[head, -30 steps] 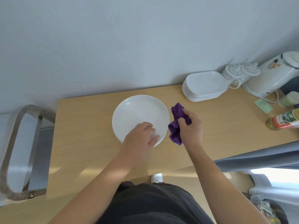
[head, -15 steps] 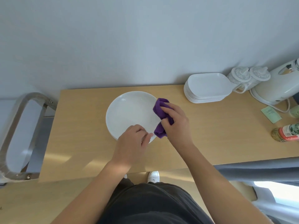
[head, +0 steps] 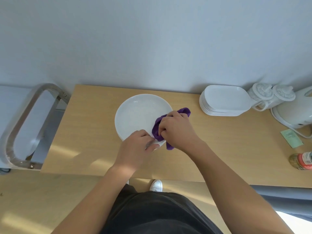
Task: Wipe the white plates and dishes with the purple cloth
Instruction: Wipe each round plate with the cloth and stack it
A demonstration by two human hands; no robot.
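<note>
Cloth [head: 156,130], purple and bunched, is gripped by the right hand [head: 177,130] on the plate [head: 138,115] at its right rim; the left hand [head: 133,151] pinches the near rim.

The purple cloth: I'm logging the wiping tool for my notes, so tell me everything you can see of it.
The purple cloth is a small, soft-looking fabric rag, deep violet, crumpled. The right hand grips it, hiding its middle; one end sticks out beyond the hand, the other trails over the near rim of the round white plate. It lies on the plate's right side, close to the left hand.
</note>
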